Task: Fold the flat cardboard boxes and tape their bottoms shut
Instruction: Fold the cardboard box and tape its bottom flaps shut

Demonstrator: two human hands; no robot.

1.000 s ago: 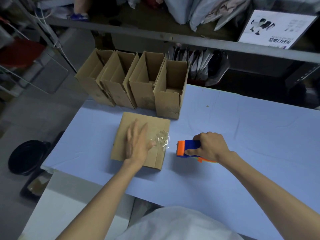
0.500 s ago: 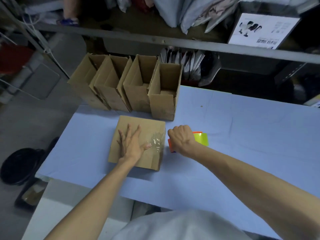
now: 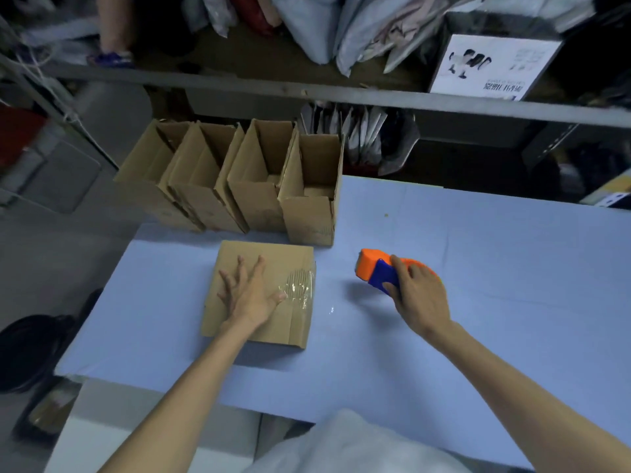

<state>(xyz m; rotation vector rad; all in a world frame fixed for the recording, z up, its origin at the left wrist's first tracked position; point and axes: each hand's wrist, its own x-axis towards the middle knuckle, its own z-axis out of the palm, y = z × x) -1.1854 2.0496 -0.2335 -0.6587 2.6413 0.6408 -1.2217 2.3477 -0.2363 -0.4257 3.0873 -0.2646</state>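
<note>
A cardboard box (image 3: 266,257) stands bottom-up on the blue table (image 3: 478,268). Clear tape (image 3: 300,288) crosses its right part and runs down the right side. My left hand (image 3: 247,295) lies flat on the box bottom with fingers spread, thumb touching the tape. To the right of the box, my right hand (image 3: 418,295) grips an orange and blue tape dispenser (image 3: 375,269), held clear of the box just above the table.
Several folded open boxes (image 3: 307,216) stand in a row at the table's far left edge. Behind them a metal shelf rail (image 3: 375,97) carries bags and a white printed box (image 3: 491,66). A black bin (image 3: 30,349) sits on the floor at left.
My right hand went in against the box's right side with the dispenser, then pulled away to the right. The left hand stayed flat on the box.
</note>
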